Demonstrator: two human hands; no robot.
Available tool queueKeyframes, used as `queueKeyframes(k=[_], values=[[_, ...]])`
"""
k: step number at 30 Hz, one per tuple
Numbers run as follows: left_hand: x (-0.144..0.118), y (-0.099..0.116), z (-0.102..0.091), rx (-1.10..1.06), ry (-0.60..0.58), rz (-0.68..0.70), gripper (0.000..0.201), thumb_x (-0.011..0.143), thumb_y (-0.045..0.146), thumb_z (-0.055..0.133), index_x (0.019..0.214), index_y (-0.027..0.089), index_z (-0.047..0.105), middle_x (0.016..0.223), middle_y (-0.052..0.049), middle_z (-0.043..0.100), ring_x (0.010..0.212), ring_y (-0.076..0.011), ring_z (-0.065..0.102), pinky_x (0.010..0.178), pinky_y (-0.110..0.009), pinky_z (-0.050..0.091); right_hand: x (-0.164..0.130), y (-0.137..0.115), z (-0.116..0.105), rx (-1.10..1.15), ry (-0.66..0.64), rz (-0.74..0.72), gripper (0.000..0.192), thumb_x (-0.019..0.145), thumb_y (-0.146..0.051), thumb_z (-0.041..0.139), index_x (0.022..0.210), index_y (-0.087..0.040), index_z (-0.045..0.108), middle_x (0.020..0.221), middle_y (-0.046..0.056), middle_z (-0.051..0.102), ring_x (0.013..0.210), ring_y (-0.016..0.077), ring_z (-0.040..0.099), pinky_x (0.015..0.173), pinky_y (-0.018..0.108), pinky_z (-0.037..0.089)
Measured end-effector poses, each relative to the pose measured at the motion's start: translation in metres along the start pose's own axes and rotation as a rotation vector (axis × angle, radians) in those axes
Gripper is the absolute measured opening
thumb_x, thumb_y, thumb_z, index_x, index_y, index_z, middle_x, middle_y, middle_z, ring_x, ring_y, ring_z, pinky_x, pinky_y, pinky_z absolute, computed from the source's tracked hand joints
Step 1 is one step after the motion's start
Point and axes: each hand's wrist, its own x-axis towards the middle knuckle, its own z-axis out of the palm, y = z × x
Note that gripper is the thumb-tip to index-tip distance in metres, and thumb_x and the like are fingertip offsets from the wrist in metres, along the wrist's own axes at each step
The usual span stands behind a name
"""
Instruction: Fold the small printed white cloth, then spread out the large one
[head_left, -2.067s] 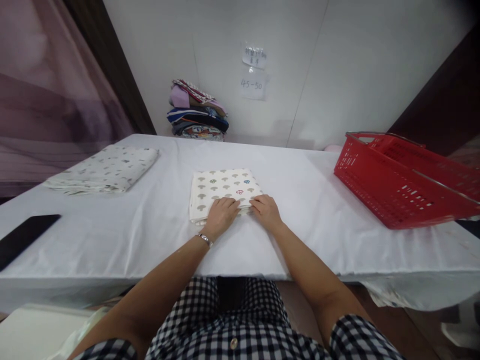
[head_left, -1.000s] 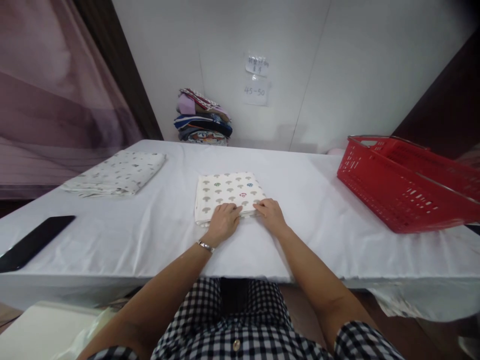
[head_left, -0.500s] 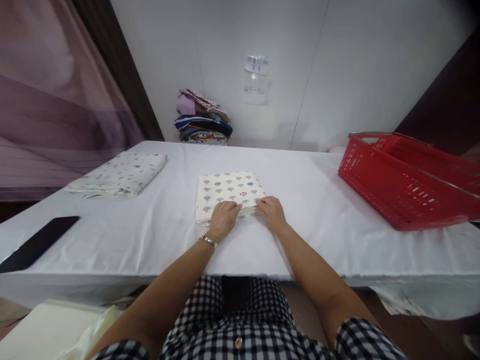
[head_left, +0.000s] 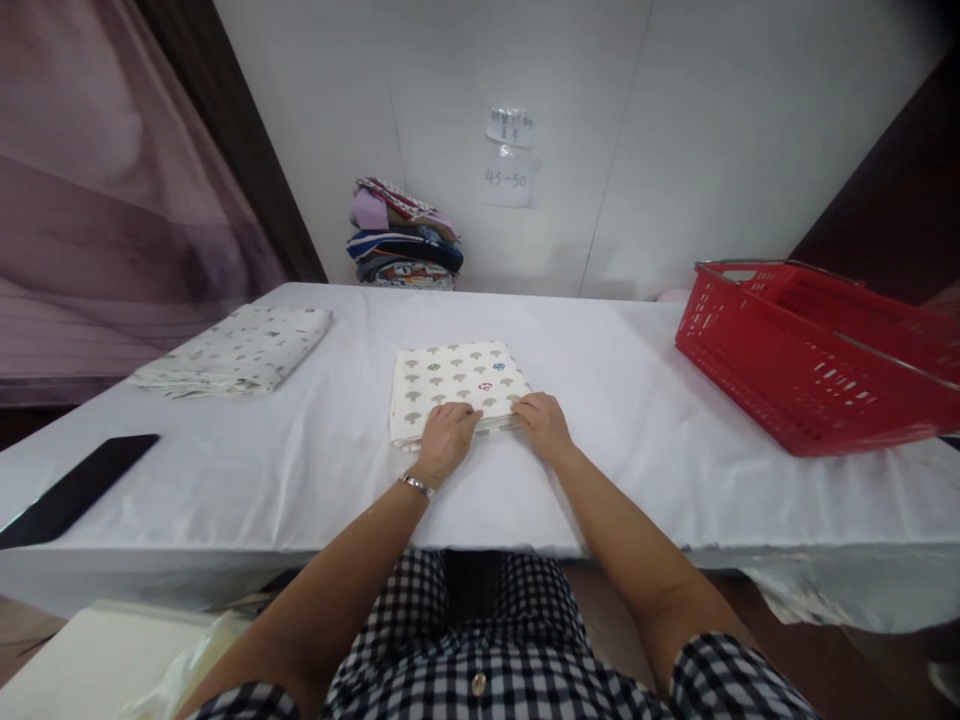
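The folded cream cloth with a mushroom print [head_left: 454,385] lies flat at the middle of the white-covered table [head_left: 600,470]. Left hand [head_left: 444,440] and right hand [head_left: 544,427] rest palm-down on its near edge — fingers extended, pressing rather than gripping, which keeps the layers flat. The red plastic basket [head_left: 810,360] stands well apart at right; its contents cannot be seen. A second folded pale cloth [head_left: 236,348] lies at far left.

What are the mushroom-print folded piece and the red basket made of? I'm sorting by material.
Mushroom-print folded cloth: likely soft woven cotton, matte, with stacked layered edges. Red basket: apparently rigid moulded plastic, slightly glossy, with slotted walls; its rim rail looks metallic.
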Motion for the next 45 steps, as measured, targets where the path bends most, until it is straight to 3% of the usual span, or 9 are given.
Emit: queueKeyframes(k=[12,21,45], values=[[-0.001,0.003,-0.002,-0.009,-0.01,0.006,0.021,0.09,0.024,0.05,0.105,0.021,0.064,0.099,-0.007,0.065,0.09,-0.0223,0.055,0.076,-0.037,0.04,-0.006,0.011,-0.003,0.12,-0.014,-0.045,0.028,0.086,-0.012,0.051,0.104,-0.024,0.069,0.103,0.007,0.064,0.096,0.0219,0.053,0.084,0.037,0.045],[-0.001,0.003,-0.003,-0.046,-0.04,-0.012,0.026,0.091,0.021,0.044,0.108,0.02,0.063,0.101,-0.009,0.064,0.093,-0.0231,0.055,0.078,-0.039,0.041,-0.013,0.019,-0.011,0.182,-0.053,0.155,0.031,0.085,-0.015,0.05,0.109,-0.026,0.066,0.109,0.005,0.06,0.102,0.0194,0.054,0.087,0.035,0.048],[0.003,0.005,0.001,-0.059,-0.062,-0.048,0.03,0.087,0.014,0.044,0.113,0.019,0.058,0.104,-0.01,0.064,0.096,-0.0253,0.055,0.079,-0.04,0.04,-0.007,0.003,0.002,-0.089,-0.065,0.202,0.032,0.077,-0.008,0.049,0.103,-0.021,0.062,0.105,0.008,0.059,0.091,0.0229,0.052,0.077,0.034,0.046]])
